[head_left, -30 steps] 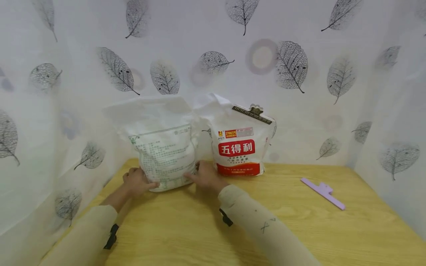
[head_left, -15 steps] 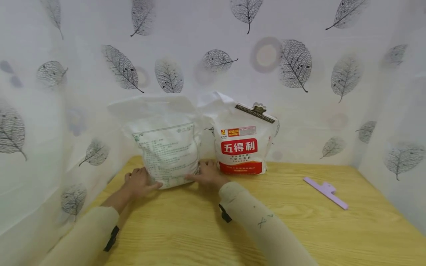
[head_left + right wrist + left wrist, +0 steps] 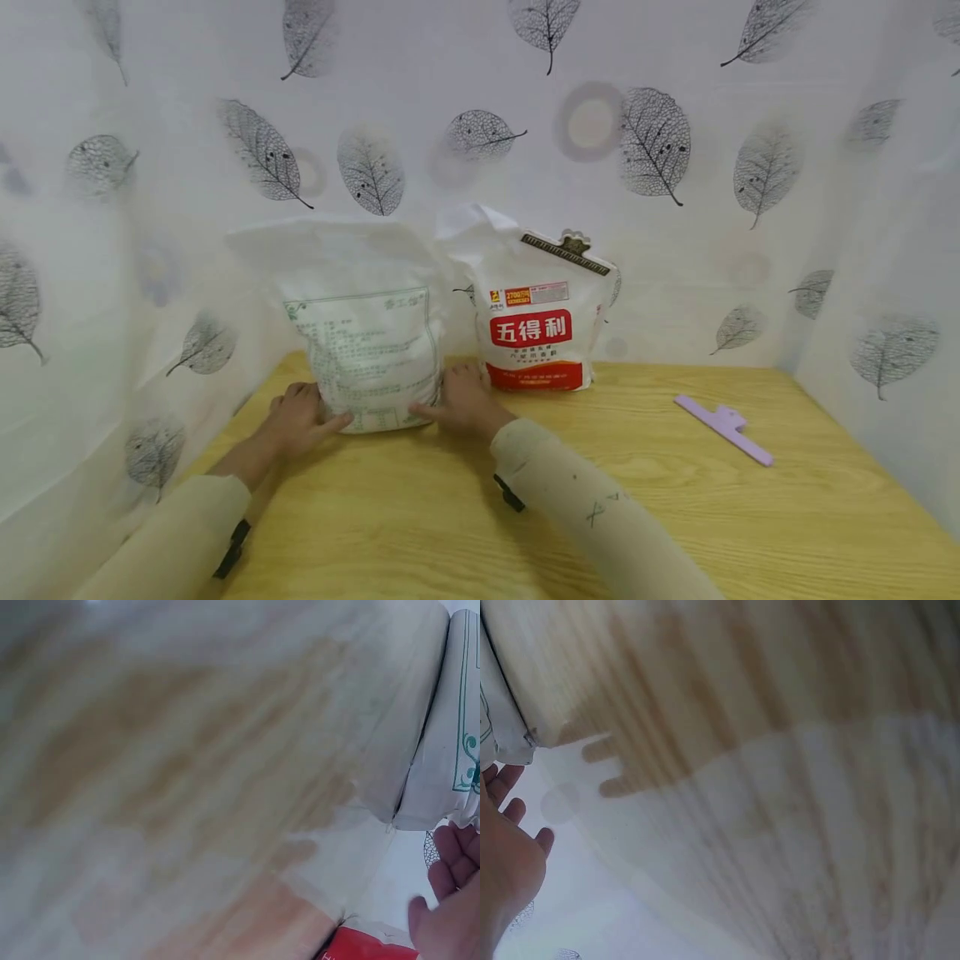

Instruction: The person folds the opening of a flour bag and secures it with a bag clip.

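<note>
A white bag with green print (image 3: 363, 350) stands upright at the back left of the wooden table (image 3: 420, 517). My left hand (image 3: 296, 421) lies against its lower left side, with the thumb across the front bottom edge. My right hand (image 3: 461, 400) lies against its lower right side in the same way. In the left wrist view the left hand's fingers (image 3: 510, 802) are fairly straight beside the bag's corner (image 3: 499, 720). The right wrist view shows the right hand (image 3: 450, 900) just below the bag's corner (image 3: 446, 750).
A white bag with a red label (image 3: 536, 325), its corner also in the right wrist view (image 3: 367, 946), stands right of the first, with a dark clip (image 3: 567, 252) on its top. A purple clip (image 3: 723, 427) lies at the right. Leaf-patterned curtains (image 3: 675, 167) close three sides.
Both hands stay at the base of the green-printed bag. Only the head view shifts slightly; the bag and hands have hardly moved.
</note>
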### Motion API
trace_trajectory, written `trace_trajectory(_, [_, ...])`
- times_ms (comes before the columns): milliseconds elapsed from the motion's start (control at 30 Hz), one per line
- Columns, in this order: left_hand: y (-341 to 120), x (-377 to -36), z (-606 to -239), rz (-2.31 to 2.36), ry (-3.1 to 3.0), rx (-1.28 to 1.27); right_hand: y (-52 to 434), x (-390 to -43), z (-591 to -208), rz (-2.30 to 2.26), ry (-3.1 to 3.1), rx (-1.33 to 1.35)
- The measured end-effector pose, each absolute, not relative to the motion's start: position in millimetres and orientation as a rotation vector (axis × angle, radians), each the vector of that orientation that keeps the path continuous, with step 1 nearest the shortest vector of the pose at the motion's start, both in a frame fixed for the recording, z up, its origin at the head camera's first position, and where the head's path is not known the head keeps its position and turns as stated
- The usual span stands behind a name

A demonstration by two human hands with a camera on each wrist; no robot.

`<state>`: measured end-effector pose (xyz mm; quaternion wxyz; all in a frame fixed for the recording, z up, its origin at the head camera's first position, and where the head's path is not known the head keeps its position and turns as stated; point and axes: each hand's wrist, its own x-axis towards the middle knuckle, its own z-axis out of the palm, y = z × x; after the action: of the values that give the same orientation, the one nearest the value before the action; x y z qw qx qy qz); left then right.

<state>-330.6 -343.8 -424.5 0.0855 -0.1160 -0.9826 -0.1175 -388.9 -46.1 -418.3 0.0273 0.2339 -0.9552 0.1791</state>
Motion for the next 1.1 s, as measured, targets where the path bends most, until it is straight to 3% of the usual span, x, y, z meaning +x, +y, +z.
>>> trace_trajectory(400, [-342, -327, -428, -0.241, -2.89, -0.391, -41, -373, -420, 0.111, -2.794, 0.785])
trace_trajectory(1100, [-322, -319, -427, -0.699, -2.958, -0.296, -18, -360, -425, 0.131, -2.779, 0.823])
